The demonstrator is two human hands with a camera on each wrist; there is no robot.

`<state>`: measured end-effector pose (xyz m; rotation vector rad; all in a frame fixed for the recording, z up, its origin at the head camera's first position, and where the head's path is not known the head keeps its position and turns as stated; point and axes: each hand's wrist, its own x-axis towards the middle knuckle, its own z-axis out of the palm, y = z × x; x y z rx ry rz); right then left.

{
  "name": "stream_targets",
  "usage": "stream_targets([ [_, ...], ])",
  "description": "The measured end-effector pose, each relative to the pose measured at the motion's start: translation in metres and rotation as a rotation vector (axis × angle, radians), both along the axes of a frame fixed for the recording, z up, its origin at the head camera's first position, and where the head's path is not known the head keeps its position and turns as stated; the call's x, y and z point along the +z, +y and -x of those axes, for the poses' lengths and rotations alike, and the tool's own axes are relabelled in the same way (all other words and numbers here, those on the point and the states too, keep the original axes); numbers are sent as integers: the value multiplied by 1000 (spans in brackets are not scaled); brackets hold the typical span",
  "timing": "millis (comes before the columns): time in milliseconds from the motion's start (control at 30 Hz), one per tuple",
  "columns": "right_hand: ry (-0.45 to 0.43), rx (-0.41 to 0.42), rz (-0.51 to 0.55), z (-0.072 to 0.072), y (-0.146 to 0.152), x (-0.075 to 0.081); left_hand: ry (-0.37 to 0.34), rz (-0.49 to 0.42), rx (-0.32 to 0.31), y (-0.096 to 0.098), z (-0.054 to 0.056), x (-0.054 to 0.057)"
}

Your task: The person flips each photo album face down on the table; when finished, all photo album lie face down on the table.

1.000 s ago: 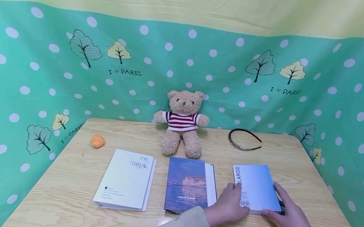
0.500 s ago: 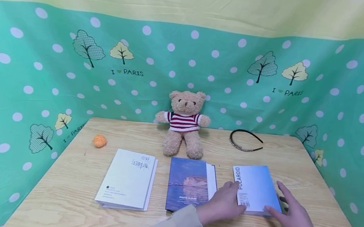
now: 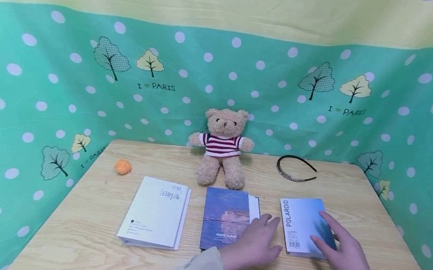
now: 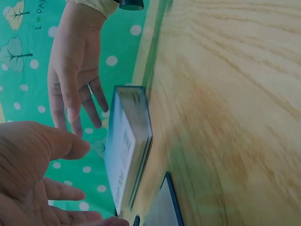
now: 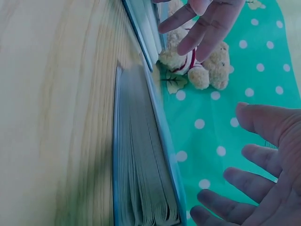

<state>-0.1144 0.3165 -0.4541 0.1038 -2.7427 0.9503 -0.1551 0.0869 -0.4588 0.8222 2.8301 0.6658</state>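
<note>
A blue-and-white album lettered POLAROID (image 3: pixel 303 227) lies on the wooden table at the right. Over its right side hovers my right hand (image 3: pixel 345 257), fingers spread; the right wrist view shows a gap between that hand and the album's page edges (image 5: pixel 143 155). My left hand (image 3: pixel 254 245) is spread with nothing in it, overlapping the lower right of a seascape-covered photo album (image 3: pixel 224 222) in the head view. To the left lies a white album (image 3: pixel 154 212) with Chinese lettering. All three albums are closed and stand in a row.
Behind the albums a teddy bear (image 3: pixel 220 147) in a striped shirt sits against the dotted green cloth (image 3: pixel 192 75). A black headband (image 3: pixel 297 169) lies at the back right of the table (image 3: pixel 75 235), an orange yarn ball (image 3: pixel 123 167) at the back left.
Both hands have come off the POLAROID album. The left has drawn away leftward; the right has lifted and spread above its right side. The view has shifted slightly.
</note>
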Motion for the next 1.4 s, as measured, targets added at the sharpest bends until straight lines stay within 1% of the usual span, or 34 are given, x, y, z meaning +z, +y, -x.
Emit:
stream_targets([
  [200, 18, 33, 20, 3, -8, 2, -6, -23, 3, -12, 1, 2],
  [267, 10, 44, 24, 4, -10, 2, -1, -29, 3, -16, 2, 2],
  [433, -20, 57, 27, 6, -15, 3, 26, -14, 14, -23, 4, 3],
  [600, -7, 72, 30, 8, -18, 3, 56, -18, 12, -29, 7, 4],
  [700, -19, 77, 34, 9, -20, 3, 75, -20, 16, -33, 9, 2],
  [967, -27, 81, 34, 10, -24, 2, 79, -48, 5, -42, 12, 2],
  [1133, -34, 79, 22, 10, -26, 2, 101, -53, -6, -47, 11, 4],
  [1300, -46, 73, 19, 10, -28, 2, 92, -53, -1, -50, 12, 4],
  [1400, -50, 77, 23, 11, -30, 2, 101, -49, 1, -52, 13, 5],
])
